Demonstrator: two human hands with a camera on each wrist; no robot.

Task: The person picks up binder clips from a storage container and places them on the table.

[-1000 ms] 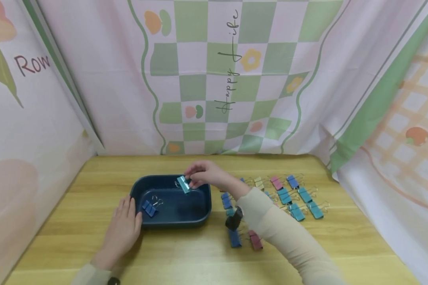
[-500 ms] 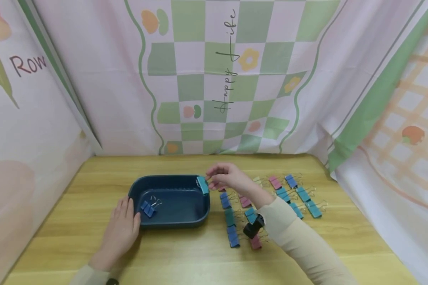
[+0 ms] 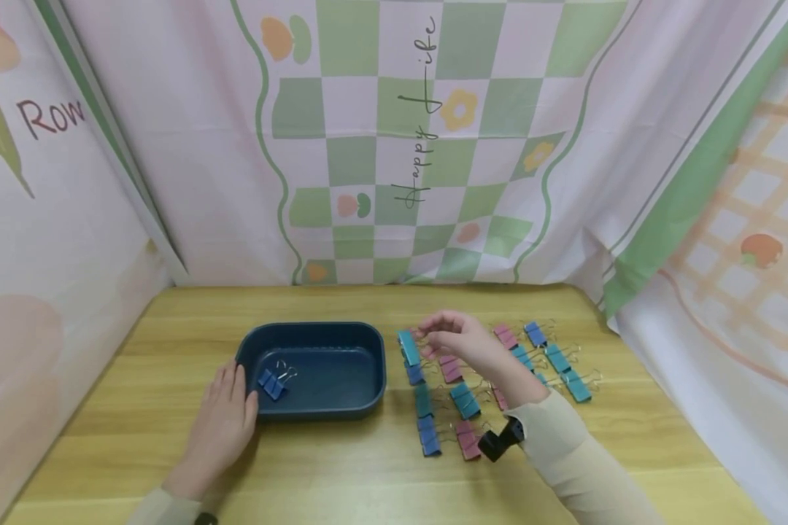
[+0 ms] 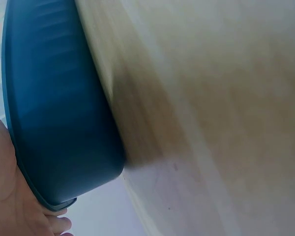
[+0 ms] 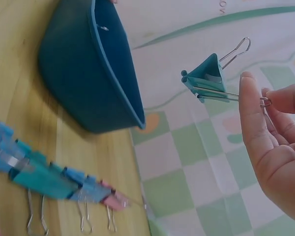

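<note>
My right hand [image 3: 461,341] pinches a teal binder clip [image 3: 408,347] by one wire handle, between thumb and fingers. In the right wrist view the clip [image 5: 206,78] hangs in the air, its other handle sticking up. Below it in the head view is the left column of clips on the table. My left hand [image 3: 222,412] rests against the left side of a dark blue plastic bin [image 3: 315,417], fingers fairly straight along its wall. Inside the bin, at the left, lies one blue binder clip [image 3: 273,384]. The left wrist view shows the bin's outer wall [image 4: 64,113] with the hand at its rim.
Several blue, teal and pink binder clips lie in columns right of the bin, among them a blue clip [image 3: 428,436], a pink clip [image 3: 468,440] and a teal clip [image 3: 576,386]. My right forearm covers part of them. Patterned curtains [image 3: 427,146] enclose the wooden table [image 3: 341,481].
My right hand has carried the teal clip rightward, from over the bin to above the left column of clips. The left hand has stayed at the bin.
</note>
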